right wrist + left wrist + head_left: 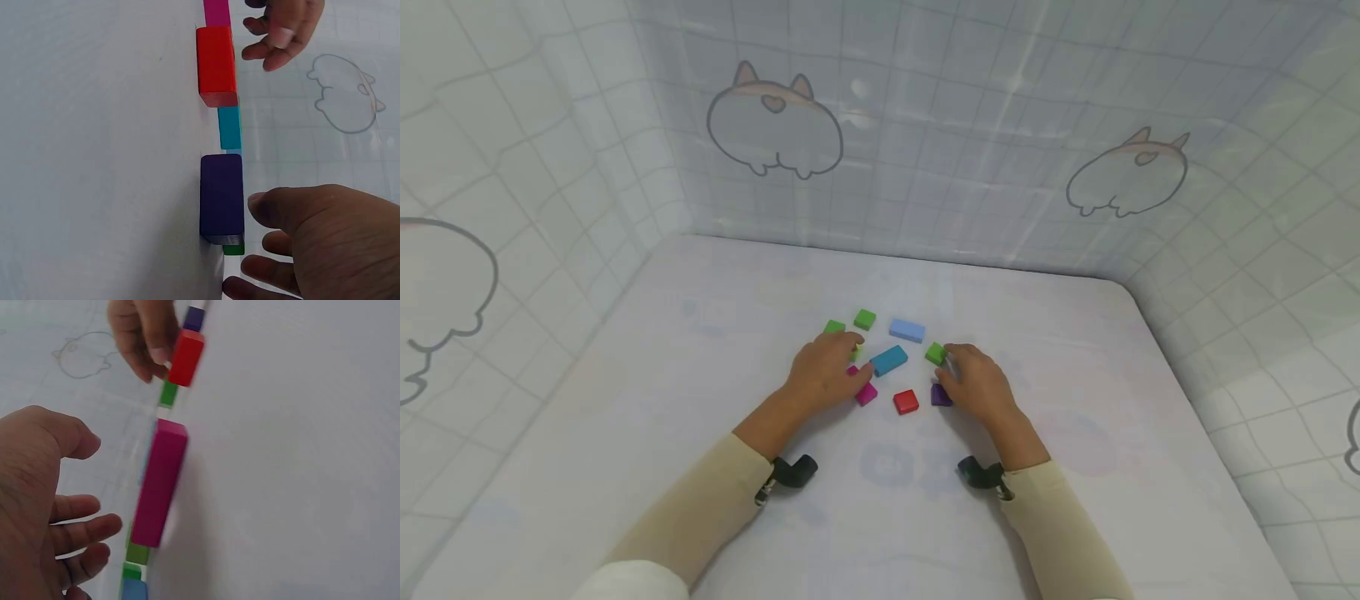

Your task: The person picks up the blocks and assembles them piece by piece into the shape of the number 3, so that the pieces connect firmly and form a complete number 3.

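My left hand is over the left side of a loose group of small coloured blocks. Its thumb and fingers are spread, with nothing between them in the left wrist view. Beneath it, partly covered, lie a magenta block, a yellow-green block and a green block. On the right side my right hand hovers, fingers loosely bent and parted. Its index fingertip comes right beside another green block. The thumb is close to a dark purple block, partly hidden by the hand in the head view.
Between the hands lie a teal-blue block and a red block. Farther back are a light blue block and a green block. The white table meets a tiled-pattern backdrop behind and at both sides.
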`<state>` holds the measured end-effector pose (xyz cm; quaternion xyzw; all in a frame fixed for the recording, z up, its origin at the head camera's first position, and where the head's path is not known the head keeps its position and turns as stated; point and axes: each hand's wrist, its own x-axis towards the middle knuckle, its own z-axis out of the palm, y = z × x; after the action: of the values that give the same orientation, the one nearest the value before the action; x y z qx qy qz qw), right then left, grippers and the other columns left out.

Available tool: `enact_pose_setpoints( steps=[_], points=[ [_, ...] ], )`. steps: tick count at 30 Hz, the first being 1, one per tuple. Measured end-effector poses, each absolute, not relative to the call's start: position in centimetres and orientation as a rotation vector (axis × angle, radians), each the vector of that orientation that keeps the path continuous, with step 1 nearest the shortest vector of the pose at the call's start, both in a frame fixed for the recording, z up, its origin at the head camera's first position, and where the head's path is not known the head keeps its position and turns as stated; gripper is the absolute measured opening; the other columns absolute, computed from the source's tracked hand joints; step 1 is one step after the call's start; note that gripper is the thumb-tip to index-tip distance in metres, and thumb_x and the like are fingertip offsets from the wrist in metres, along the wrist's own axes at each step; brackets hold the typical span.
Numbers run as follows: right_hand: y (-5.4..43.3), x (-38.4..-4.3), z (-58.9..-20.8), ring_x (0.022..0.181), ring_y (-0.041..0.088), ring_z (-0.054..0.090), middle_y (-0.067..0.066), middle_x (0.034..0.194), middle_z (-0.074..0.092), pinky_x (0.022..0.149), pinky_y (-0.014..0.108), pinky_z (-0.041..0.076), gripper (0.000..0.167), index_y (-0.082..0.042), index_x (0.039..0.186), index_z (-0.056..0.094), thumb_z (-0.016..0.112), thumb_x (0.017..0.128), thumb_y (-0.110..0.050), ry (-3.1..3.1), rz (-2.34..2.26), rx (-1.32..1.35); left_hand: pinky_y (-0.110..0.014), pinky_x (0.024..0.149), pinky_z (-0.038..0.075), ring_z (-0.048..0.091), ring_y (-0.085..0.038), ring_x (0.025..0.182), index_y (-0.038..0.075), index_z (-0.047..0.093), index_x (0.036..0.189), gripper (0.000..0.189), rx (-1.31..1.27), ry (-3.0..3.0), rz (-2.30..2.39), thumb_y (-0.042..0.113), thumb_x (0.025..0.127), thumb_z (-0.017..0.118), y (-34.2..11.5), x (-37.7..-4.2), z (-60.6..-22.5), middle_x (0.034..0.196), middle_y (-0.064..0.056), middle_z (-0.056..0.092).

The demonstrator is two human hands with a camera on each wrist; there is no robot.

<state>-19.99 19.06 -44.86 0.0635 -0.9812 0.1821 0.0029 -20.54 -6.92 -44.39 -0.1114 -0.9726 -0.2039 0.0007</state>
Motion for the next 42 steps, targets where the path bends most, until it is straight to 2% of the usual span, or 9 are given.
enact_pose_setpoints(
  steps=[3, 6, 14, 20, 26, 33, 37, 42],
  points=[
    [19.0, -20.1, -44.9, 0.130, 0.032, 0.054, 0.012, 0.139, 0.058, 0.105, 0.050, 0.045, 0.051, -0.009, 0.138, 0.057, 0.068, 0.094, -0.032, -3.077, 0.563, 0.195, -0.044, 0.087, 0.055, 0.060, -0.022, 0.107, 0.015, 0.059, 0.131, 0.054, -0.326, -3.066, -0.679, 0.046, 0.088, 0.069, -6.5, -20.5, -44.0, 0.116, -0.002, 0.065],
    [18.9, -20.2, -44.9, 0.129, 0.031, 0.055, 0.012, 0.138, 0.058, 0.105, 0.049, 0.046, 0.050, -0.008, 0.137, 0.058, 0.069, 0.094, -0.030, -3.074, 0.566, 0.200, -0.042, 0.084, 0.056, 0.062, -0.020, 0.104, 0.016, 0.061, 0.128, 0.052, -0.322, -3.089, -0.677, 0.046, 0.087, 0.070, -6.2, -20.6, -43.7, 0.113, 0.000, 0.066],
    [18.6, -20.6, -44.8, 0.119, 0.029, 0.061, 0.012, 0.130, 0.062, 0.101, 0.047, 0.050, 0.047, -0.006, 0.133, 0.061, 0.071, 0.093, -0.027, -3.048, 0.542, 0.232, -0.042, 0.087, 0.054, 0.060, -0.019, 0.108, 0.019, 0.065, 0.126, 0.046, -0.343, -3.136, -0.623, 0.043, 0.087, 0.071, -5.1, -21.3, -43.7, 0.116, 0.003, 0.067],
    [18.5, -21.0, -45.1, 0.112, 0.026, 0.062, 0.010, 0.123, 0.062, 0.099, 0.044, 0.051, 0.043, -0.006, 0.131, 0.063, 0.070, 0.093, -0.026, -3.059, 0.507, 0.212, -0.039, 0.084, 0.056, 0.061, -0.018, 0.102, 0.019, 0.069, 0.122, 0.042, -0.409, -3.140, -0.528, 0.042, 0.087, 0.073, -4.5, -21.7, -43.7, 0.113, 0.002, 0.068],
    [18.2, -21.2, -45.1, 0.110, 0.026, 0.063, 0.009, 0.119, 0.063, 0.097, 0.044, 0.052, 0.037, -0.006, 0.124, 0.067, 0.071, 0.093, -0.026, -3.064, 0.521, 0.176, -0.037, 0.083, 0.056, 0.060, -0.019, 0.100, 0.018, 0.067, 0.125, 0.048, -0.467, -3.168, -0.438, 0.044, 0.086, 0.075, -3.9, -22.0, -43.9, 0.114, -0.001, 0.067],
    [18.0, -21.5, -44.8, 0.110, 0.026, 0.063, 0.009, 0.118, 0.064, 0.098, 0.043, 0.052, 0.034, -0.005, 0.121, 0.067, 0.071, 0.093, -0.023, -3.075, 0.560, 0.161, -0.032, 0.078, 0.054, 0.056, -0.018, 0.089, 0.015, 0.067, 0.125, 0.045, -0.497, -3.194, -0.363, 0.041, 0.088, 0.074, -3.5, -22.4, -44.1, 0.104, -0.001, 0.066],
    [18.1, -21.8, -44.7, 0.109, 0.027, 0.062, 0.010, 0.118, 0.064, 0.099, 0.044, 0.051, 0.033, -0.005, 0.121, 0.067, 0.070, 0.093, -0.022, -3.089, 0.597, 0.164, -0.033, 0.079, 0.054, 0.056, -0.018, 0.090, 0.015, 0.068, 0.124, 0.042, -0.518, -3.194, -0.353, 0.038, 0.089, 0.073, -3.5, -22.6, -44.2, 0.102, 0.000, 0.066],
    [18.3, -22.1, -44.7, 0.112, 0.028, 0.062, 0.011, 0.120, 0.064, 0.100, 0.045, 0.050, 0.033, -0.005, 0.122, 0.067, 0.069, 0.094, -0.020, -3.105, 0.666, 0.167, -0.036, 0.084, 0.054, 0.057, -0.019, 0.096, 0.014, 0.068, 0.125, 0.040, -0.555, -3.187, -0.378, 0.033, 0.090, 0.073, -3.5, -22.7, -44.1, 0.108, -0.001, 0.067]
  ],
)
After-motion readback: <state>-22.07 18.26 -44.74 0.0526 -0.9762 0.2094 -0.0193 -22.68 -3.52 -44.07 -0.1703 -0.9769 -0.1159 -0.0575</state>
